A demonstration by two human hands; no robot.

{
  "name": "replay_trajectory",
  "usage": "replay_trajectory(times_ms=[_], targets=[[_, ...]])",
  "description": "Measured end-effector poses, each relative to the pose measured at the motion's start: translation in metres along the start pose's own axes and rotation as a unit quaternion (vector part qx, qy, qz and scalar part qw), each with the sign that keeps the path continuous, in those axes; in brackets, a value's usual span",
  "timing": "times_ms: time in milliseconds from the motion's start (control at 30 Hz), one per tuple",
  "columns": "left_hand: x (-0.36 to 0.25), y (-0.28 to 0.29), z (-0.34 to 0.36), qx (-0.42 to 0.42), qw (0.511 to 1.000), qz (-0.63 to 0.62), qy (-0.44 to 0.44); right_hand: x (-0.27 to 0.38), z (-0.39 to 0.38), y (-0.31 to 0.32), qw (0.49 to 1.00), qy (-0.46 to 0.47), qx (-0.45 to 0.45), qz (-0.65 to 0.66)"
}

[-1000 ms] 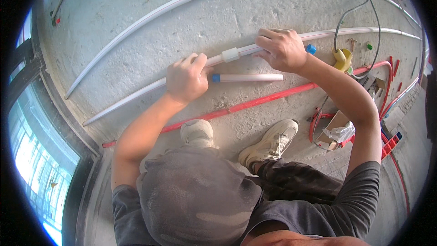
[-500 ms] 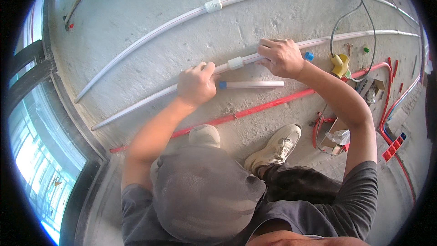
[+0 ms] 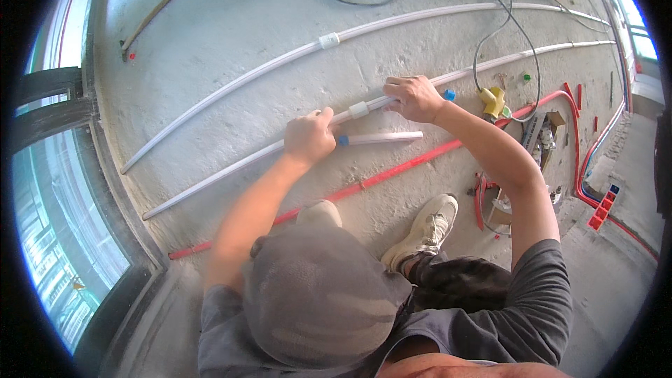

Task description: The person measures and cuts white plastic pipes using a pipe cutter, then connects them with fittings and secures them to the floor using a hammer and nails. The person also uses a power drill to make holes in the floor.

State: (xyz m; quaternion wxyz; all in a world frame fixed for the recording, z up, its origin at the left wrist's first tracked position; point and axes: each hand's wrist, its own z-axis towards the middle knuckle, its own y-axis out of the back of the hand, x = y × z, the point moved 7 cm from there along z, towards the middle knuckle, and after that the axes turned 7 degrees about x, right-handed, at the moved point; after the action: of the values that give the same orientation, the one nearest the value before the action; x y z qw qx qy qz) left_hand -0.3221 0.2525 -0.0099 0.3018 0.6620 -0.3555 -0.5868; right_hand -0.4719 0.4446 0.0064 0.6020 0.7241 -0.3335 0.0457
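Observation:
My left hand [image 3: 309,138] is closed round a long white plastic pipe [image 3: 217,178], just left of a white pipe coupling [image 3: 358,110]. On the coupling's other side my right hand [image 3: 414,100] grips the same pipe line, which runs on to the far right [image 3: 518,60]. Its fingertips are partly hidden under the hand. A short white pipe piece [image 3: 385,138] with a blue end lies on the floor beside my left hand. Close by my right hand sits a small blue fitting [image 3: 449,94].
Beyond lies a second white pipe [image 3: 238,86] with its own coupling [image 3: 329,40]. A red conduit [image 3: 392,168] crosses the floor before my shoes [image 3: 427,227]. To the right are a yellow cable connector [image 3: 493,102], an open box [image 3: 542,136] and a red socket box [image 3: 603,208]. A hammer [image 3: 154,17] lies far left.
The view has shifted, bringing more of the far floor into sight. Both hands keep their grip on the pipe either side of the coupling.

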Motion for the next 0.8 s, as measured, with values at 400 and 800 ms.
replay_trajectory(times_ms=[400,800], targets=[[0.059,0.055,-0.098,-0.119,0.991,0.064,0.016,0.052,-0.013,0.012,0.994,0.029,-0.089,-0.057],[0.235,0.094,-0.337,-0.360,0.844,0.090,0.388,0.098,0.038,-0.037,0.994,-0.010,0.003,-0.107]])
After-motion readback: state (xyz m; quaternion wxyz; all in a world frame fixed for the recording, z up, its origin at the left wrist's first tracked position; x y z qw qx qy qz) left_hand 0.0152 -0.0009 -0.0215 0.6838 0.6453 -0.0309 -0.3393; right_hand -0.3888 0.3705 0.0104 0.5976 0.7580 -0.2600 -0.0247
